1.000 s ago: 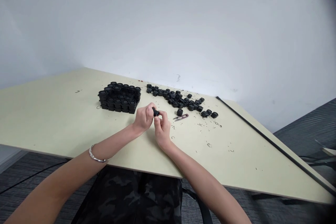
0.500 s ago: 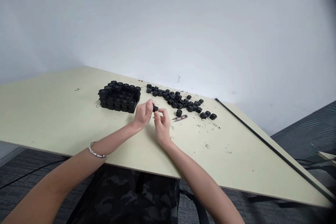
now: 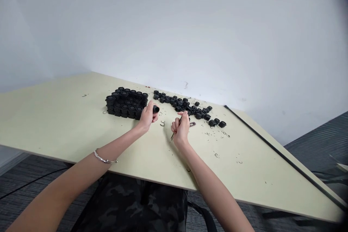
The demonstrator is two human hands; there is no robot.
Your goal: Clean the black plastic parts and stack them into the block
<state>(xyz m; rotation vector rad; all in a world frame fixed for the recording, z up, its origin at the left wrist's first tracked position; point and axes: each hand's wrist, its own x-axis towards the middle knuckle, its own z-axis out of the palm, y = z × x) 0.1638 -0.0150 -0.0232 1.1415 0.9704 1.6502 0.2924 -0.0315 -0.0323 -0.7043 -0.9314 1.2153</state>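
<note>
we are looking at a pale matte table under a white wall. our left hand is pinching a round black cap just beside the stacked block of caps. our right hand is clenching a thin tool. a loose pile is lying unsorted to the right, among curled shavings.

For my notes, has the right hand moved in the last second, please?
Yes. The right hand, shut on a thin dark rod, has left the black part in the left hand and moved right to the snips.
</note>
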